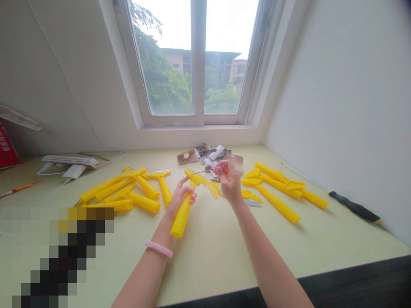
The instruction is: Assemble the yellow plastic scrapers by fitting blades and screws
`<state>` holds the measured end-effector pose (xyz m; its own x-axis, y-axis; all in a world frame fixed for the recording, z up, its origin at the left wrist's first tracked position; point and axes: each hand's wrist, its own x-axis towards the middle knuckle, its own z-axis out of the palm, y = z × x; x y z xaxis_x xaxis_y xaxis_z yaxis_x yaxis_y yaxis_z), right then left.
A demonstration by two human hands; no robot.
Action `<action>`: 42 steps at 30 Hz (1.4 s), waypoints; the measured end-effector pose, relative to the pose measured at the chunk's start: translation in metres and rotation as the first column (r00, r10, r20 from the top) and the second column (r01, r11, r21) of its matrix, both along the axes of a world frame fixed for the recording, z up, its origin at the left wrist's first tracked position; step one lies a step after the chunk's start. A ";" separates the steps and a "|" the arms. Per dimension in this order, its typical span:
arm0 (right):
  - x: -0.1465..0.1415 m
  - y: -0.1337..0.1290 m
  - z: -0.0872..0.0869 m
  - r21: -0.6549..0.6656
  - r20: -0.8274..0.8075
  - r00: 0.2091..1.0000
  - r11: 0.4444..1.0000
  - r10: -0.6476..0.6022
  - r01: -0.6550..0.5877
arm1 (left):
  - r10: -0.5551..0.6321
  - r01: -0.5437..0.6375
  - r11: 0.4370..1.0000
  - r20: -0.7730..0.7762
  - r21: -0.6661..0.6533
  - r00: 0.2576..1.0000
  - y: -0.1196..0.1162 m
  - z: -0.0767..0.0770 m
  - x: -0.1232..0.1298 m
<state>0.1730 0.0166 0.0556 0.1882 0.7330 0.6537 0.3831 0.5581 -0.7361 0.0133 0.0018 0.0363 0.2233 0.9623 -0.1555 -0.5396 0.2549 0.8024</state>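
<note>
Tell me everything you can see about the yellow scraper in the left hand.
The yellow scraper looks like moulded plastic, with a long rounded handle and a wider, flat head at the far end. No fitted blade can be made out clearly. The left hand grips it just below the head, with the butt end angled toward the person. It appears lifted slightly above the pale green desktop, though the view cannot confirm this.

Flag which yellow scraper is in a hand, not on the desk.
The yellow plastic scraper gripped in the left hand, its handle pointing back toward the person. The other scrapers all lie on the desk.
</note>
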 end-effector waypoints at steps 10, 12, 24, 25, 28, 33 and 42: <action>-0.001 -0.001 0.000 0.067 0.012 1.000 0.998 0.009 -0.010 | -0.007 0.009 1.000 -0.058 0.026 0.998 0.002 -0.002 0.000; -0.001 -0.001 0.000 0.099 0.011 1.000 0.995 0.006 -0.007 | -0.013 0.015 0.999 -0.067 0.031 0.998 0.003 -0.003 0.000; -0.011 -0.007 0.003 0.123 -0.099 0.990 0.986 -0.097 0.109 | 0.003 0.006 0.997 -0.127 0.073 0.992 0.001 -0.001 0.002; -0.011 -0.006 0.002 0.112 -0.121 0.988 0.988 -0.093 0.107 | 0.009 0.002 0.997 -0.132 0.082 0.991 0.000 -0.002 0.002; -0.010 -0.005 0.001 0.089 -0.181 0.979 0.990 -0.088 0.106 | 0.002 0.012 0.995 -0.147 0.094 0.989 0.000 -0.002 0.002; -0.008 -0.005 0.001 0.112 -0.098 0.992 0.990 -0.075 0.086 | 0.009 0.006 0.996 -0.159 0.091 0.987 -0.001 0.000 0.002; 0.001 -0.002 0.000 0.178 0.056 0.998 0.983 0.029 -0.038 | 0.018 -0.011 0.996 -0.079 0.094 0.997 0.000 0.000 -0.001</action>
<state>0.1741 0.0142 0.0555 0.1269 0.6083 0.7835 0.3978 0.6924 -0.6020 0.0119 0.0022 0.0361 0.1997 0.9764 -0.0818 -0.4758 0.1696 0.8630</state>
